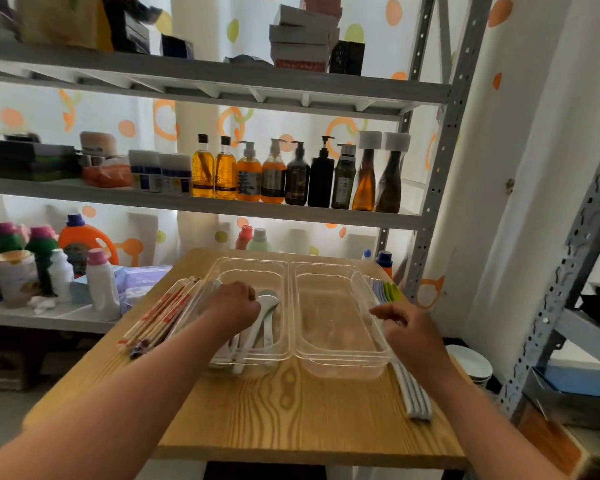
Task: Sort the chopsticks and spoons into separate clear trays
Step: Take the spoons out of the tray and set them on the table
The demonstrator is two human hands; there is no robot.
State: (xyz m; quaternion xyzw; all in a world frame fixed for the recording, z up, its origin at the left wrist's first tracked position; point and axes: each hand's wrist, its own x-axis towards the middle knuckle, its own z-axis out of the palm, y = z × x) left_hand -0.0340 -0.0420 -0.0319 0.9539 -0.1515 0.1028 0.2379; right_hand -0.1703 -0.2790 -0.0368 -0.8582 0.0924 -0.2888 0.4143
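Two clear trays stand side by side on the wooden table. The left tray (250, 268) holds several pale spoons (269, 308). My left hand (231, 304) reaches into it with fingers curled around a spoon handle. The right tray (340, 271) has nothing in it. My right hand (407, 327) hovers at its right rim, fingers loosely bent; whether it holds anything I cannot tell. Wrapped chopsticks (160, 311) lie left of the trays. Colourful spoons (386, 289) and pale long sticks (412, 389) lie to the right.
The wooden table (291, 410) stands against a grey metal shelf rack (201, 206) full of bottles. Detergent bottles (80, 244) and a tissue pack stand on the lower shelf at left. White bowls (471, 365) sit low on the right beside another rack.
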